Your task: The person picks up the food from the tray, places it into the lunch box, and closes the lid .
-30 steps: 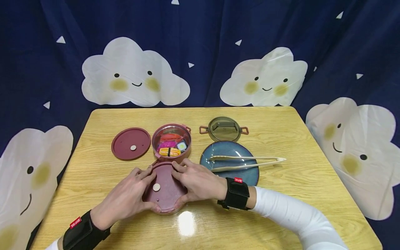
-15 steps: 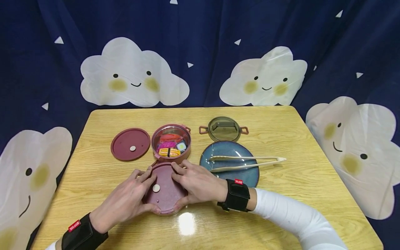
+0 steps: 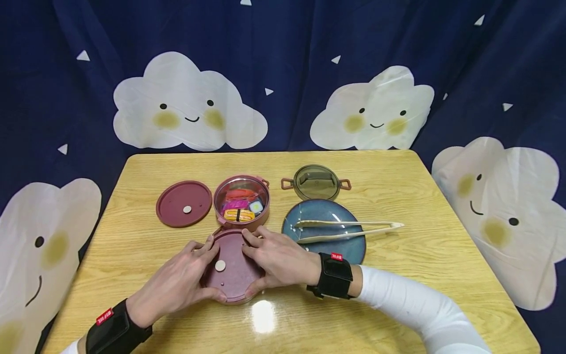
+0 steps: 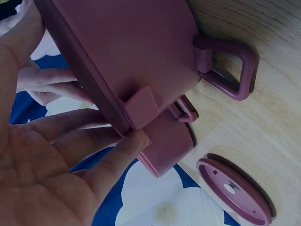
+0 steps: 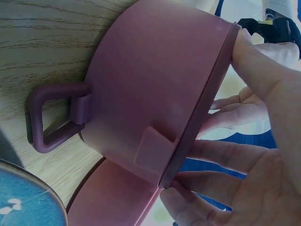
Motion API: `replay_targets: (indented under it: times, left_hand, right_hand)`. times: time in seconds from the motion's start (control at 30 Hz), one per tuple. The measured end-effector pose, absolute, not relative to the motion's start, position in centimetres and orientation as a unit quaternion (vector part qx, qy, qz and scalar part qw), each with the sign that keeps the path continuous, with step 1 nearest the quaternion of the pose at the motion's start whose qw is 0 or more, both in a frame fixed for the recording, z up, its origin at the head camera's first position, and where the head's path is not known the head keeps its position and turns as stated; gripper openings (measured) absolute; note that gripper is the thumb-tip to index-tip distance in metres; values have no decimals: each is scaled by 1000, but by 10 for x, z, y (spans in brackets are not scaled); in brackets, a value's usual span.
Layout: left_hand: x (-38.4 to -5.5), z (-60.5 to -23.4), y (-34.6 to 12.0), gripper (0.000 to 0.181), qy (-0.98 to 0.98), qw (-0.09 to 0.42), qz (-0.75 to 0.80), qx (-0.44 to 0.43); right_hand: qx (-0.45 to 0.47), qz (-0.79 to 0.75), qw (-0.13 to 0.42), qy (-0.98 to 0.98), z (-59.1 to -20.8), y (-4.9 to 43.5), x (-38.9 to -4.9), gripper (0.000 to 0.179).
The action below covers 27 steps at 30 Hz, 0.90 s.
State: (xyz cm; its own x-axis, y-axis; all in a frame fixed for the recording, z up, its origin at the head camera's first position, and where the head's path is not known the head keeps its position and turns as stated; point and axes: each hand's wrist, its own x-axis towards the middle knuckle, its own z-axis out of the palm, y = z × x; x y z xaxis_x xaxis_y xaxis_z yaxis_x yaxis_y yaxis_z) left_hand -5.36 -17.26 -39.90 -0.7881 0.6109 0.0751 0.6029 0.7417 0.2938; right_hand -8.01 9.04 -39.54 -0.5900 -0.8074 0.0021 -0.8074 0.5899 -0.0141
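- Barely anything has moved since the earlier frame; we keep both hands at the lidded pot [image 4: 136, 56].
- Our left hand [image 3: 177, 278] and right hand [image 3: 283, 258], fingers spread apart, press the rim of its top lid [image 3: 239, 265].
- Right of that pot, we see tongs [image 3: 349, 235] across a blue plate [image 3: 314, 211].
- Just beyond it, an open pot [image 3: 244, 224] holds colourful pieces [image 3: 240, 204].
- Beyond it, leftward, lies a maroon lid [image 3: 177, 200]; farther, rightward, a see-through lid [image 3: 316, 184].
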Motion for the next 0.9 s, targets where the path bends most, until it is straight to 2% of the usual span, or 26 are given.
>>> replay_targets:
  times: [0.27,0.47,0.77,0.9]
  left_hand:
    - [-56,-397,-173,105,933,29,169,315]
    - [-56,-396,-176,100,932,26,175,316]
    - [-69,-394,-188,77,929,-7,228,291]
    - [-82,-394,-201,70,937,-36,237,255]
  right_hand:
    - [-443,-15,3,896,-395,90,-80,103]
    - [-445,-20,9,895,-394,91,-81,105]
    - [-399,-104,67,909,-383,97,-96,85]
    - [-366,-182,74,909,-380,102,-111,69]
